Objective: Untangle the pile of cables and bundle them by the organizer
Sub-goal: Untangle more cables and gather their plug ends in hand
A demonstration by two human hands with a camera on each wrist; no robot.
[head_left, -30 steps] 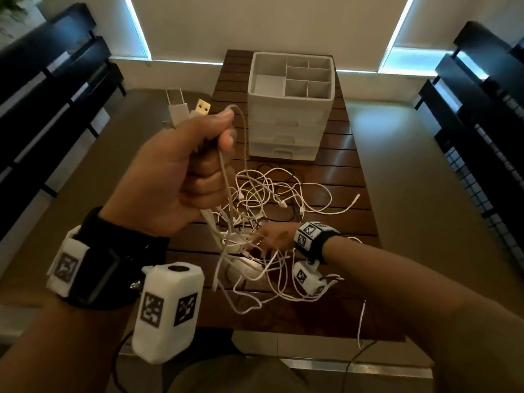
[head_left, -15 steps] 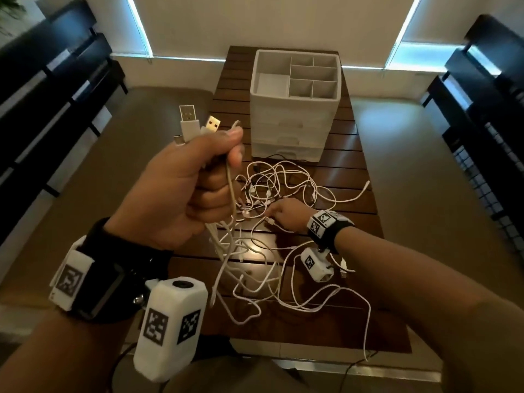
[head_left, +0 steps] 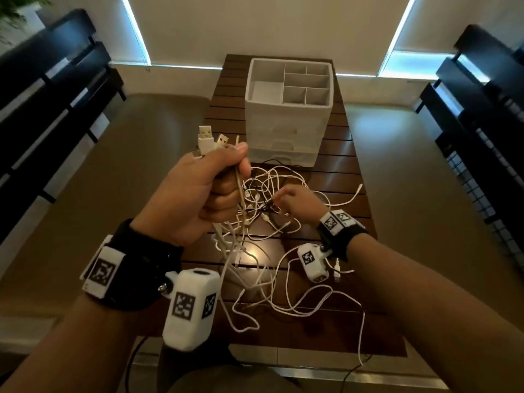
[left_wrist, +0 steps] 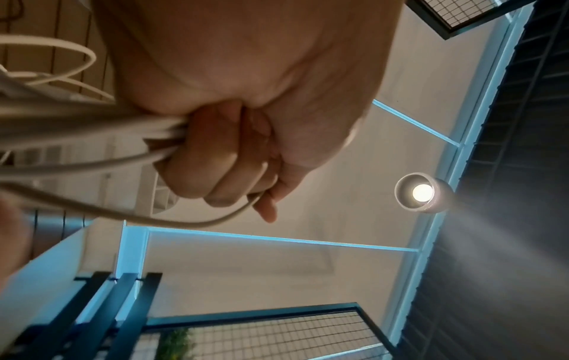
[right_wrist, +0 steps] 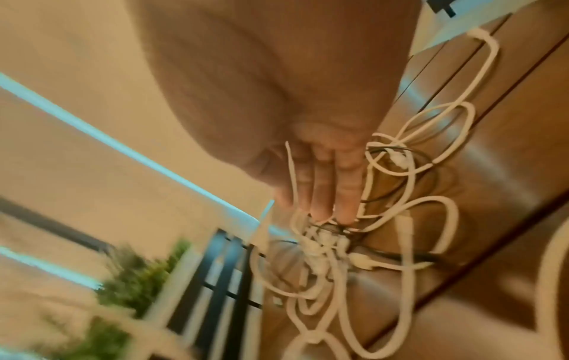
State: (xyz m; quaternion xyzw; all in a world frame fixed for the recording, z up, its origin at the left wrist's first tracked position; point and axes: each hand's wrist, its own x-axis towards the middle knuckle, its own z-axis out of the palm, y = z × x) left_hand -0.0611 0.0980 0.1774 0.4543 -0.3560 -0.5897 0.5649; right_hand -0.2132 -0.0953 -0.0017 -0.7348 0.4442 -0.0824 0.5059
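Head view looks down – wrist views close, sharing cables (head_left: 269,194).

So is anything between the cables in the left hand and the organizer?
Nothing solid: bare table lies between the left hand and organizer. But its cables run into the tangle.

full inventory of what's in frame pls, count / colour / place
cables: tangled pile, count unclear, mostly white, a few black, mid table
USB plugs: two, white and silver, sticking up from the left fist
organizer: one, white, compartments on top, far end of table
table: one, dark slatted wood, centre
benches: two, black, either side of the room
plant: one, green, blurred, beyond the table
lamp: one, lit, overhead
left hand: grips a bunch of cables, raised
right hand: fingers reach into the pile
wrist cameras: two, white, one per wrist
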